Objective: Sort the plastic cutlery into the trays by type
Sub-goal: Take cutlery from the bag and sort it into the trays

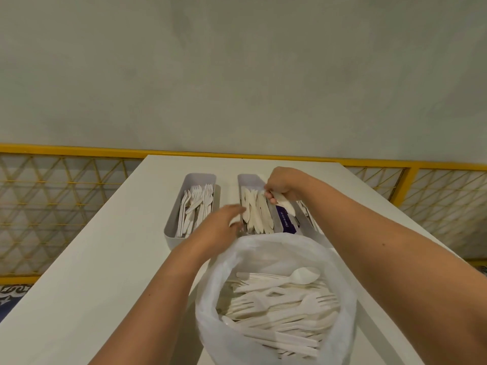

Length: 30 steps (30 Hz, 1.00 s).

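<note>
Three grey trays stand side by side on the white table. The left tray (pixel 200 177) holds white forks. The middle tray (pixel 247 178) holds white knives (pixel 257 214) and a purple label. The right tray (pixel 315 234) is mostly hidden behind my right arm. My right hand (pixel 280 184) hovers over the middle tray and pinches a white knife (pixel 286 205) by its handle. My left hand (pixel 222 226) reaches with straight fingers to the near left edge of the middle tray. A translucent plastic bag (pixel 210 293) in front holds several mixed forks, knives and a spoon (pixel 303 276).
The white table (pixel 92 259) runs to a far edge near a grey wall. A yellow metal fence (pixel 66 196) with mesh stands behind and on both sides. A patterned rug (pixel 10 299) shows at the lower left.
</note>
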### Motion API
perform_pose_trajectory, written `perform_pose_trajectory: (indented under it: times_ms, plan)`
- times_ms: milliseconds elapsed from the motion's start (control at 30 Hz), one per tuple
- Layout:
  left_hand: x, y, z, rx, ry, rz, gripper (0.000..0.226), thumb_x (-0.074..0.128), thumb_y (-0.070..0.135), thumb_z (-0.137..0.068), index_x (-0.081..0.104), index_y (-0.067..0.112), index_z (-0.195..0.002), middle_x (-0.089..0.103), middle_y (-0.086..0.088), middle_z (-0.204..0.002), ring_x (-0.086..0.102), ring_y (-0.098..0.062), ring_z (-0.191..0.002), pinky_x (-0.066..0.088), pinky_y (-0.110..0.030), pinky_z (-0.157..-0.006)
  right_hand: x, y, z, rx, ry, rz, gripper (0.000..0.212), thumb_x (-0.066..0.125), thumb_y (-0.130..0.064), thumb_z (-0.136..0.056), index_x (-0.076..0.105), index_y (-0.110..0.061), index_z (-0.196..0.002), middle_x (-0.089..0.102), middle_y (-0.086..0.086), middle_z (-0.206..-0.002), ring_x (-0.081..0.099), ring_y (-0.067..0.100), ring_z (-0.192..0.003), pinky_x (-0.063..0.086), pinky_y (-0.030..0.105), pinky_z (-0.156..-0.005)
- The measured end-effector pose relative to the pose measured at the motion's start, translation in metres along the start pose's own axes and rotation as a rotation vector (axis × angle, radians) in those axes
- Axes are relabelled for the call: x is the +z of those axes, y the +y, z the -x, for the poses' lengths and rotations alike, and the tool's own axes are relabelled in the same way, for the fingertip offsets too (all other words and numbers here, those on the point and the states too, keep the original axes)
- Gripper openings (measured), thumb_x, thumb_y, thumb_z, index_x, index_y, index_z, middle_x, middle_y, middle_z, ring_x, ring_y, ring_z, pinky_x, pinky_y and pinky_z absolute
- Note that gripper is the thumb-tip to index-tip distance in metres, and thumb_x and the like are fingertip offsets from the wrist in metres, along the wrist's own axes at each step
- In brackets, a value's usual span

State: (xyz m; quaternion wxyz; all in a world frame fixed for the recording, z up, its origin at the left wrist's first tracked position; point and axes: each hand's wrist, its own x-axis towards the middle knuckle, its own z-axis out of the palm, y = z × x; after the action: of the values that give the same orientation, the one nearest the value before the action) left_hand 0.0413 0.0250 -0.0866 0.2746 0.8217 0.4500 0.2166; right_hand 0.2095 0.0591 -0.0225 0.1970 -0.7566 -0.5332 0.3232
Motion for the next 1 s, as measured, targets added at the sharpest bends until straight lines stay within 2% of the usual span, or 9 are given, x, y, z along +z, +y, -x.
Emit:
perform_pose_trajectory:
  times_ms: [67, 133, 200, 367, 533, 600, 733, 900, 1000]
  plan:
    - [0.003, -0.003, 0.001, -0.023, -0.134, -0.086, 0.048, 0.041, 0.015, -0.099, 0.032, 0.021, -0.145, 0.026, 0.007, -0.155, 0.025, -0.014, -0.142, 0.02, -0.024, -0.113, 0.006, 0.0, -0.011, 0.037, 0.019, 0.006, 0.024, 0.033, 0.008, -0.094, 0.051, 0.005, -0.077, 0.056, 0.017, -0.069, 0.054, 0.02, -0.062, 0.048, 0.03, -0.073]
    - [0.005, -0.002, 0.001, -0.014, -0.181, -0.134, 0.046, 0.039, 0.018, -0.1, 0.032, 0.021, -0.145, 0.024, 0.008, -0.155, 0.025, -0.014, -0.142, 0.019, -0.023, -0.113, 0.013, -0.002, -0.015, 0.048, 0.02, 0.051, 0.019, 0.038, 0.008, -0.094, 0.055, 0.007, -0.084, 0.062, 0.02, -0.079, 0.059, 0.023, -0.075, 0.051, 0.034, -0.087]
    - [0.006, -0.001, 0.0, -0.011, -0.199, -0.141, 0.045, 0.039, 0.021, -0.1, 0.035, 0.019, -0.144, 0.022, 0.009, -0.155, 0.026, -0.013, -0.142, 0.02, -0.022, -0.112, 0.019, -0.003, -0.016, 0.027, 0.02, 0.11, 0.019, 0.04, 0.005, -0.095, 0.055, 0.011, -0.104, 0.059, 0.017, -0.082, 0.056, 0.022, -0.078, 0.048, 0.031, -0.082]
    - [0.006, -0.003, -0.001, -0.016, -0.198, -0.122, 0.045, 0.041, 0.023, -0.099, 0.037, 0.018, -0.144, 0.023, 0.009, -0.155, 0.027, -0.012, -0.141, 0.021, -0.021, -0.11, 0.025, -0.003, -0.013, -0.068, 0.141, 0.355, 0.027, 0.036, -0.006, -0.098, 0.053, 0.006, -0.117, 0.048, 0.015, -0.101, 0.044, 0.02, -0.085, 0.036, 0.024, -0.065]
    - [0.004, -0.004, 0.0, -0.014, -0.186, -0.11, 0.045, 0.043, 0.023, -0.099, 0.038, 0.019, -0.143, 0.027, 0.008, -0.154, 0.029, -0.014, -0.141, 0.023, -0.024, -0.111, 0.021, 0.003, -0.002, -0.148, 0.172, 0.366, 0.037, 0.039, -0.004, -0.096, 0.049, 0.001, -0.131, 0.054, 0.018, -0.132, 0.054, 0.03, -0.116, 0.044, 0.033, -0.096]
    - [0.003, -0.002, 0.001, -0.014, -0.166, -0.105, 0.045, 0.043, 0.022, -0.099, 0.038, 0.02, -0.143, 0.032, 0.006, -0.152, 0.03, -0.015, -0.14, 0.024, -0.025, -0.111, 0.017, 0.009, 0.007, -0.198, 0.156, 0.31, 0.036, 0.042, -0.004, -0.095, 0.053, -0.004, -0.129, 0.057, 0.014, -0.129, 0.056, 0.028, -0.115, 0.047, 0.034, -0.095]
    - [-0.004, 0.007, 0.004, -0.005, -0.081, -0.026, 0.037, 0.049, 0.02, -0.096, 0.051, 0.019, -0.133, 0.049, 0.002, -0.14, 0.043, -0.015, -0.131, 0.033, -0.028, -0.106, 0.01, 0.02, 0.043, -0.32, 0.088, 0.086, 0.026, 0.05, -0.01, -0.094, 0.059, -0.01, -0.119, 0.065, 0.006, -0.095, 0.063, 0.012, -0.078, 0.053, 0.02, -0.067]
    - [-0.013, 0.03, 0.011, 0.114, 0.105, 0.083, 0.01, 0.056, 0.014, -0.091, 0.064, 0.02, -0.089, 0.063, 0.006, -0.088, 0.056, -0.011, -0.081, 0.043, -0.016, -0.071, 0.009, 0.053, 0.095, -0.504, -0.184, -0.154, 0.013, 0.055, -0.005, -0.092, 0.067, -0.01, -0.096, 0.066, 0.004, -0.078, 0.065, 0.012, -0.074, 0.054, 0.02, -0.068]
    - [-0.01, 0.049, 0.02, 0.155, -0.053, 0.118, 0.015, 0.058, 0.008, -0.087, 0.064, 0.019, -0.078, 0.061, 0.005, -0.073, 0.056, -0.01, -0.068, 0.046, -0.018, -0.067, 0.013, 0.073, 0.102, -0.485, -0.247, -0.059, 0.012, 0.058, -0.002, -0.09, 0.068, -0.006, -0.094, 0.067, 0.007, -0.084, 0.066, 0.017, -0.078, 0.054, 0.02, -0.071]
